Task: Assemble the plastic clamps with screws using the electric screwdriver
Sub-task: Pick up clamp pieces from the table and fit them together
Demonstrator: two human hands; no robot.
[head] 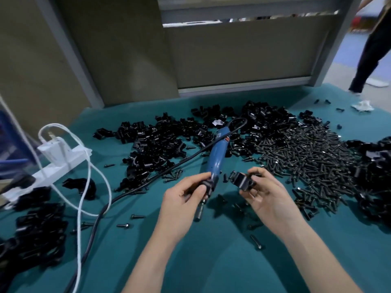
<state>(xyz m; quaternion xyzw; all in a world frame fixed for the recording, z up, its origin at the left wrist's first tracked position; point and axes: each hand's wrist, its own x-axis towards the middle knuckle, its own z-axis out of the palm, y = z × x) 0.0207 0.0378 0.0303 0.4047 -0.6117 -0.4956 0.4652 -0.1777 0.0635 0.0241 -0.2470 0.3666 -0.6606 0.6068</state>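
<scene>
My left hand (183,196) grips the lower end of the blue electric screwdriver (216,157), whose metal bit (200,210) points down toward me. Its black cord (148,183) runs off to the left. My right hand (267,195) holds a black plastic clamp (243,181) between thumb and fingers, just right of the screwdriver's tip end. A heap of black screws (304,153) lies to the right, and black clamp parts (160,142) are piled behind the tool.
The green table (211,261) carries loose screws (137,216) near my forearms. A white power strip (57,166) with white cables sits at left, with assembled clamps (36,233) below it. More clamps (376,178) lie at far right. A person's legs (368,58) stand beyond the table.
</scene>
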